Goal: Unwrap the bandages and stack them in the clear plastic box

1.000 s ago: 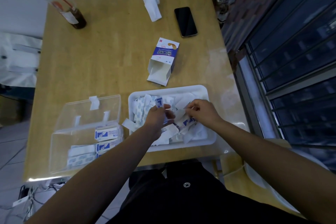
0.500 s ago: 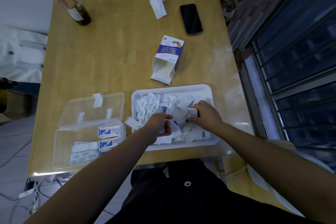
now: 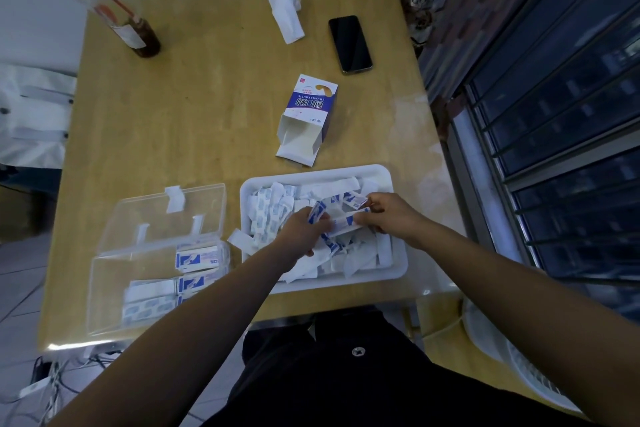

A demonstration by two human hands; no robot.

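Bench point(image 3: 207, 114): pale wood, carrying everything below.
Clear plastic box point(image 3: 110, 288): near left edge, lid open; stacked bandages point(image 3: 197, 256) inside, toward its right side.
White tray point(image 3: 329, 173): just right of the box, heaped with wrapped strips and loose paper point(image 3: 270, 215).
Carton point(image 3: 308, 114): beyond the tray, open flap toward it.
Cup point(image 3: 143, 40): far left corner (red straw, dark drink).
Phone point(image 3: 349, 43): far right, face up.
Left grip point(image 3: 304, 230): over the tray, fingers curled on one end of a wrapped bandage point(image 3: 346, 221).
Right grip point(image 3: 388, 215): pinching the other end.
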